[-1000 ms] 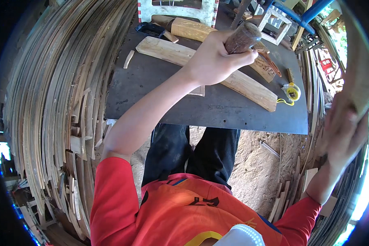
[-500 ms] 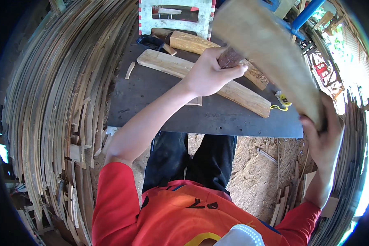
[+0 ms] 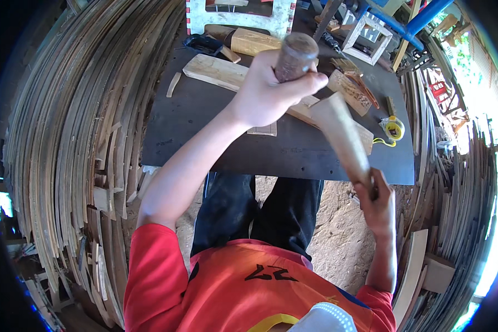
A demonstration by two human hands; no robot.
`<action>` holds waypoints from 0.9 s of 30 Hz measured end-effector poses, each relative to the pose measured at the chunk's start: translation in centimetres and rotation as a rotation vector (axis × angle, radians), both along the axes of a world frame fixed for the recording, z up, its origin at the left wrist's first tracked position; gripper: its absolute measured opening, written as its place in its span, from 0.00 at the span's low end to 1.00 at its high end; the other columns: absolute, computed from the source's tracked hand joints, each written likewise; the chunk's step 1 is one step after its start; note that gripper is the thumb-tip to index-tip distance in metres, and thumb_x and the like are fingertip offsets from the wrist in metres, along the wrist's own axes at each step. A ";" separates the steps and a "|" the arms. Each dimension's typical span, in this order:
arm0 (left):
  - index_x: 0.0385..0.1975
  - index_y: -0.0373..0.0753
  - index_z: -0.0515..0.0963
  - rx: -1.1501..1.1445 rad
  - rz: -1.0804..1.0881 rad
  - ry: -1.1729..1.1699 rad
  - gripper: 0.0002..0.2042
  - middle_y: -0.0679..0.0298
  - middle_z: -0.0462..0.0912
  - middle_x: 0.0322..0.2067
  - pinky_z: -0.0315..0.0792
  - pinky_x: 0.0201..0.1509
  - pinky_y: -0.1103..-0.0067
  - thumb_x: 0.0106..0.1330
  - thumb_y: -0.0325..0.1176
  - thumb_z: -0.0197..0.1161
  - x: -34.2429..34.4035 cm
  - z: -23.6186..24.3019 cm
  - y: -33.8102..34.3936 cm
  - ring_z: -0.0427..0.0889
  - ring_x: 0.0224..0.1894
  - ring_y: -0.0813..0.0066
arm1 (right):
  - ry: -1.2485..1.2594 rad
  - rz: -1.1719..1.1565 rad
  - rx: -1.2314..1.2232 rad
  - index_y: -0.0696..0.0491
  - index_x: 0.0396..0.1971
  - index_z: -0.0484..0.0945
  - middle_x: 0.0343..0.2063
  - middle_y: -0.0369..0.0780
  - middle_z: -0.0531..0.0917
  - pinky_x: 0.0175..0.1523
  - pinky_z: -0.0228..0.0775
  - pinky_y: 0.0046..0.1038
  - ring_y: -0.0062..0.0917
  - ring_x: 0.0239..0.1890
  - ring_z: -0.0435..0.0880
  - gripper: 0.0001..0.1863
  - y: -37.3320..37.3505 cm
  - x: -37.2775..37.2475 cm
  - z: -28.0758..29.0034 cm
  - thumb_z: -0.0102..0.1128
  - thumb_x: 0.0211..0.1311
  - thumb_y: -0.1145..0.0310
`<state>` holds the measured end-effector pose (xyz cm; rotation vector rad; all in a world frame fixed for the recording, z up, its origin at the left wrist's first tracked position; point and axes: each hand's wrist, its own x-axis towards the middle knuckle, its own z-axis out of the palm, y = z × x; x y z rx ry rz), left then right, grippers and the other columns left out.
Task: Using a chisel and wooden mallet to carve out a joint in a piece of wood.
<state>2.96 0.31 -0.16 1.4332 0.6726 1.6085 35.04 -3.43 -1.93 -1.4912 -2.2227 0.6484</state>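
Note:
My left hand (image 3: 260, 91) is raised over the dark tabletop, wrapped round a dark brown round wooden handle (image 3: 296, 54). Its top end points up; whatever joins its lower end is hidden by the hand. My right hand (image 3: 377, 206) grips the narrow end of a pale, tapered wooden club (image 3: 340, 135) near the table's front right corner. The wide end of the club slants up toward the left hand, apart from the handle. Beneath both lies a long light plank (image 3: 213, 72), partly covered by the left hand and the club.
On the dark table (image 3: 205, 133) are a yellow tape measure (image 3: 393, 128), a thick wood block (image 3: 349, 93), a rounded timber piece (image 3: 254, 41) and a white frame (image 3: 367, 39). A white plastic stool (image 3: 249, 21) stands behind. Stacked wood strips (image 3: 83, 138) line the left side.
The club has swung down from high above the table, and my right hand has moved left and inward with it. My left hand has shifted slightly left, still gripping the handle, now more upright.

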 end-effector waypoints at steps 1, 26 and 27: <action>0.24 0.38 0.74 -0.031 -0.003 -0.028 0.07 0.76 0.67 0.15 0.54 0.21 0.85 0.65 0.28 0.63 -0.2 0.0 -0.2 0.63 0.17 0.91 | -0.068 0.025 -0.035 0.56 0.46 0.74 0.20 0.46 0.80 0.27 0.69 0.29 0.29 0.19 0.81 0.20 -0.1 -0.7 0.2 0.69 0.57 0.64; 0.18 0.45 0.60 0.038 0.254 -0.610 0.11 0.76 0.54 0.10 0.50 0.20 0.84 0.63 0.32 0.50 -9.3 -1.7 -2.7 0.51 0.16 0.84 | -0.181 0.194 0.067 0.58 0.49 0.75 0.32 0.51 0.85 0.37 0.79 0.36 0.44 0.32 0.87 0.28 0.1 -2.3 -2.0 0.73 0.52 0.57; 0.18 0.46 0.60 0.029 0.228 -0.583 0.11 0.75 0.54 0.10 0.51 0.20 0.84 0.63 0.32 0.49 -9.1 -1.5 -2.9 0.51 0.16 0.84 | -0.181 0.196 0.058 0.58 0.50 0.75 0.32 0.51 0.85 0.37 0.79 0.36 0.44 0.32 0.87 0.28 0.1 -2.3 -2.0 0.73 0.53 0.57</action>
